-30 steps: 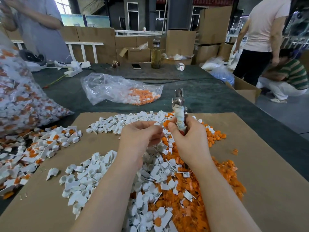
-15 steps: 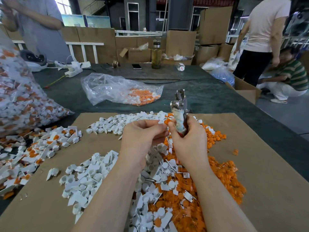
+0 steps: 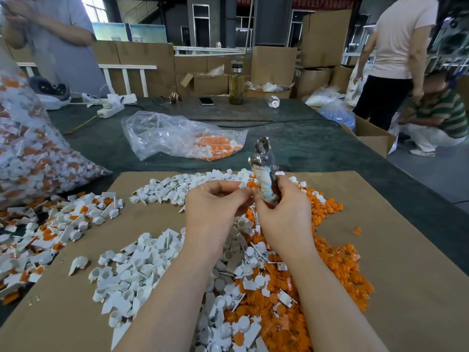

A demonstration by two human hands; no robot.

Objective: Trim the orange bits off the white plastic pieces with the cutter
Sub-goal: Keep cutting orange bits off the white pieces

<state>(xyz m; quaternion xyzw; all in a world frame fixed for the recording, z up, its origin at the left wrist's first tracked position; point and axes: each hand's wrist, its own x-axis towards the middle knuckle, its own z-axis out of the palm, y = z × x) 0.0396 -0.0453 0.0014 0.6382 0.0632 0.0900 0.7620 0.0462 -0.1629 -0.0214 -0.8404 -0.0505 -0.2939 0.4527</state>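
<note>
My right hand (image 3: 281, 214) grips the cutter (image 3: 264, 168) by its tape-wrapped handles, metal jaws pointing up and away. Beside it, my left hand (image 3: 215, 209) pinches a small white plastic piece (image 3: 243, 185) with an orange bit on it, held close to the cutter's handles. Both hands hover over a mixed pile on brown cardboard (image 3: 406, 250). Trimmed white pieces (image 3: 132, 270) lie to the left, loose orange bits (image 3: 337, 262) to the right.
Untrimmed white-and-orange pieces (image 3: 50, 229) spill from a big clear bag (image 3: 30, 148) at left. A smaller clear bag (image 3: 182, 138) with orange bits lies beyond the cardboard. A bottle (image 3: 236, 82) and phone (image 3: 206, 100) stand at the far edge. People stand left and right.
Both hands have risen slightly and drawn together. The left hand's pinched piece now sits nearer the cutter.
</note>
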